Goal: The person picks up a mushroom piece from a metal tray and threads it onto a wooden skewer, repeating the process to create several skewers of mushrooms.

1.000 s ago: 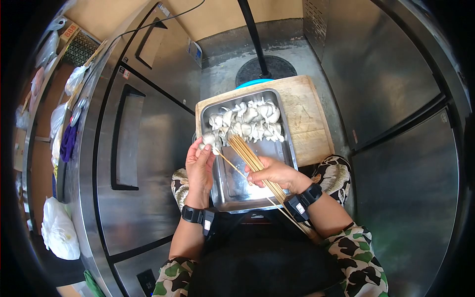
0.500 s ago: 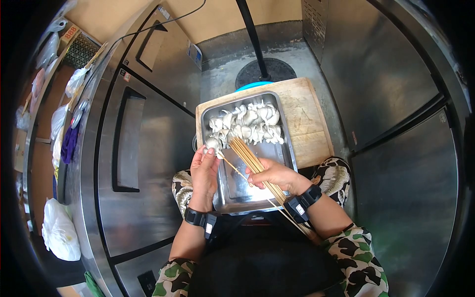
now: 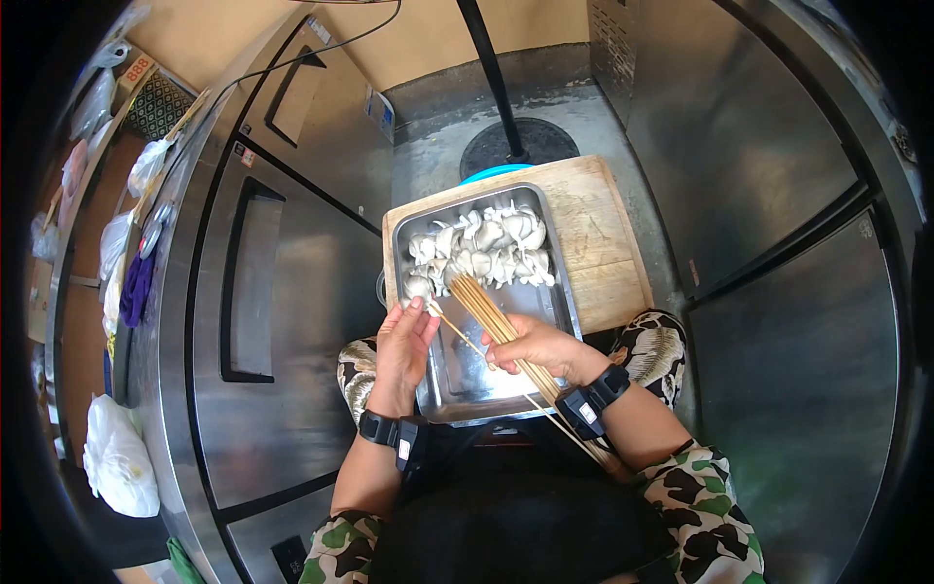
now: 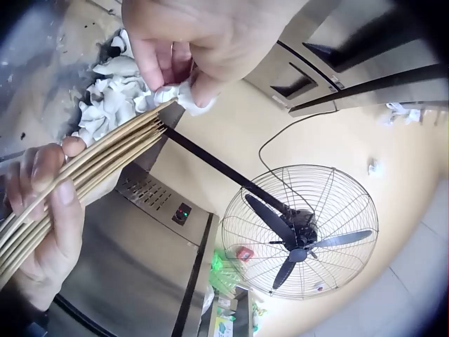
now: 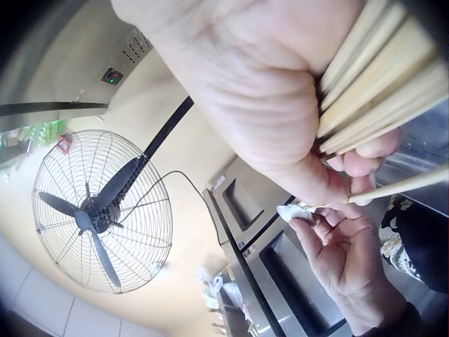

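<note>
My left hand (image 3: 399, 350) pinches a pale grey-white mushroom (image 3: 418, 287) between thumb and fingers, over the left side of a metal tray (image 3: 457, 394). A bundle of bamboo skewers (image 3: 484, 310) runs through the grip of my right hand (image 3: 545, 348). One single skewer (image 3: 459, 329) is pinched apart from the bundle by that hand's thumb and finger, its far end at the mushroom's stem. More mushrooms (image 3: 496, 234), clustered in two rows, lie in the tray's far half. In the left wrist view the left fingertips partly cover the pinched mushroom (image 4: 193, 100).
Under the tray is a wooden board (image 3: 603, 234), its bare part to the right. Steel cabinets (image 3: 321, 243) flank both sides. Beyond the board stands a black pole (image 3: 491, 83) on a round base; a caged fan (image 4: 298, 232) shows in the wrist views.
My left hand and the mushroom have come slightly nearer my body, down along the tray's left side. The right hand keeps its hold on the skewers, almost still.
</note>
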A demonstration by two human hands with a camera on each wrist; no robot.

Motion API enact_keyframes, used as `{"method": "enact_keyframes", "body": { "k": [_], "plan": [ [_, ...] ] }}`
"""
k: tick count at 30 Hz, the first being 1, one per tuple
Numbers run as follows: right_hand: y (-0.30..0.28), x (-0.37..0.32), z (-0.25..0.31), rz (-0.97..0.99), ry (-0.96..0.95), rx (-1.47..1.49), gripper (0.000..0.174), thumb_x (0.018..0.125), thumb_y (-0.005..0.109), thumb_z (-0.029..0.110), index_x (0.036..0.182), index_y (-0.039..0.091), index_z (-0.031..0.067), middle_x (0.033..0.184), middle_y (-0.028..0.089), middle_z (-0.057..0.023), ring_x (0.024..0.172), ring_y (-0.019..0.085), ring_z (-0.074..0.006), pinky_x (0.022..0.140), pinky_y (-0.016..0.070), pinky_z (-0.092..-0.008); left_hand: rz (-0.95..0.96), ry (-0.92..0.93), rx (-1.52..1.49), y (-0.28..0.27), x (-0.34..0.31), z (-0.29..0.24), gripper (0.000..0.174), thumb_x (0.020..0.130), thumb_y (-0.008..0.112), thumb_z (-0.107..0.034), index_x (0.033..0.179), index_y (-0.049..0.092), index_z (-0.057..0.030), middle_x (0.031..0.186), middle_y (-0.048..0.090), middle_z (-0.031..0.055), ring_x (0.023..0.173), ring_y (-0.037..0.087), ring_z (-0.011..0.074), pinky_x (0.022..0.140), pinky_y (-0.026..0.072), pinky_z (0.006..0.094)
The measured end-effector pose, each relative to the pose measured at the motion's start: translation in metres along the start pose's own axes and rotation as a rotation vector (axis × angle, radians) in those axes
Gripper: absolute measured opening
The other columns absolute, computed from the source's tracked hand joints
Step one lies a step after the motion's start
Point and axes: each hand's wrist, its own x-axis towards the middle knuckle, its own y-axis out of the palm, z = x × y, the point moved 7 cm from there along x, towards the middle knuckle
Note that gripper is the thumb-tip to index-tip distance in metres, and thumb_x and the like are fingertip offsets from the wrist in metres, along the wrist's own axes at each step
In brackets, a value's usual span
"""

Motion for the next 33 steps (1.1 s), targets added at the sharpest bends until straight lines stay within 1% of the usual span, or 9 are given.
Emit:
{"method": "enact_keyframes", "body": {
  "k": [4,7,13,17,19,22,25,28,33],
  "plan": [
    [-0.001,-0.001,0.001,-0.020,0.000,-0.011,0.027,0.076,0.062,-0.002,0.098,0.048,0.0010,0.074,0.057,-0.0082,0.054,0.049,-0.0086,0.049,0.0387,-0.0194,0.016,-0.010,0.008,-0.002,0.001,0.003,0.014,0.084,0.062,-0.013,0.098,0.060,-0.0092,0.093,0.064,0.0014,0.081,0.061,0.0098,0.074,0.0496,0.0240],
    [-0.002,-0.001,0.000,-0.016,-0.010,-0.028,0.027,0.075,0.062,-0.001,0.098,0.048,0.0004,0.074,0.058,-0.0085,0.054,0.050,-0.0087,0.049,0.0387,-0.0196,-0.007,-0.034,0.014,0.003,-0.003,0.006,0.013,0.084,0.063,-0.014,0.096,0.059,-0.0091,0.093,0.064,0.0025,0.080,0.061,0.0099,0.073,0.0502,0.0233],
    [-0.003,-0.001,0.000,-0.033,-0.016,-0.043,0.028,0.075,0.063,0.000,0.098,0.048,0.0003,0.074,0.057,-0.0083,0.054,0.049,-0.0085,0.049,0.0385,-0.0201,-0.024,0.000,0.028,0.002,-0.002,0.009,0.010,0.084,0.063,-0.015,0.091,0.058,-0.0096,0.093,0.065,0.0039,0.080,0.061,0.0100,0.072,0.0499,0.0223],
    [-0.003,-0.003,0.001,-0.044,-0.013,-0.057,0.028,0.074,0.063,-0.001,0.098,0.048,0.0005,0.073,0.057,-0.0079,0.053,0.049,-0.0082,0.049,0.0383,-0.0202,-0.017,0.029,0.067,0.003,-0.001,0.009,0.010,0.084,0.062,-0.015,0.091,0.058,-0.0091,0.093,0.065,0.0047,0.080,0.061,0.0101,0.071,0.0502,0.0218],
    [-0.003,-0.002,0.002,-0.047,-0.020,-0.050,0.027,0.074,0.062,-0.002,0.096,0.046,0.0002,0.072,0.057,-0.0097,0.052,0.049,-0.0090,0.048,0.0384,-0.0204,-0.016,0.047,0.093,0.001,-0.001,0.010,0.011,0.085,0.061,-0.014,0.094,0.057,-0.0081,0.094,0.065,0.0057,0.081,0.062,0.0107,0.070,0.0516,0.0223],
    [-0.003,-0.002,0.003,-0.055,-0.020,-0.045,0.027,0.074,0.062,-0.003,0.095,0.046,0.0000,0.071,0.056,-0.0102,0.052,0.049,-0.0093,0.047,0.0383,-0.0206,-0.034,0.079,0.118,0.001,-0.002,0.009,0.009,0.084,0.062,-0.014,0.091,0.057,-0.0084,0.093,0.065,0.0060,0.080,0.062,0.0103,0.068,0.0511,0.0215],
    [-0.004,-0.002,0.002,-0.067,-0.021,-0.046,0.027,0.073,0.062,-0.003,0.095,0.045,0.0001,0.070,0.055,-0.0097,0.051,0.049,-0.0093,0.047,0.0380,-0.0206,-0.048,0.100,0.132,0.004,-0.004,0.007,0.010,0.083,0.064,-0.014,0.089,0.058,-0.0089,0.092,0.065,0.0046,0.078,0.060,0.0085,0.070,0.0486,0.0207],
    [-0.004,-0.003,0.003,-0.070,-0.020,-0.057,0.027,0.073,0.062,-0.003,0.095,0.045,0.0001,0.069,0.055,-0.0092,0.051,0.049,-0.0093,0.047,0.0381,-0.0207,-0.061,0.135,0.149,0.004,-0.004,0.005,0.009,0.083,0.063,-0.015,0.088,0.057,-0.0097,0.090,0.065,0.0046,0.077,0.060,0.0095,0.070,0.0495,0.0222],
    [-0.005,-0.002,0.002,-0.069,-0.023,-0.054,0.027,0.073,0.062,-0.002,0.095,0.046,0.0001,0.069,0.055,-0.0085,0.051,0.048,-0.0093,0.047,0.0383,-0.0209,-0.042,0.125,0.193,0.004,-0.003,0.012,0.009,0.083,0.064,-0.014,0.088,0.058,-0.0092,0.083,0.064,0.0012,0.074,0.058,0.0072,0.069,0.0481,0.0218]
  ]
}}
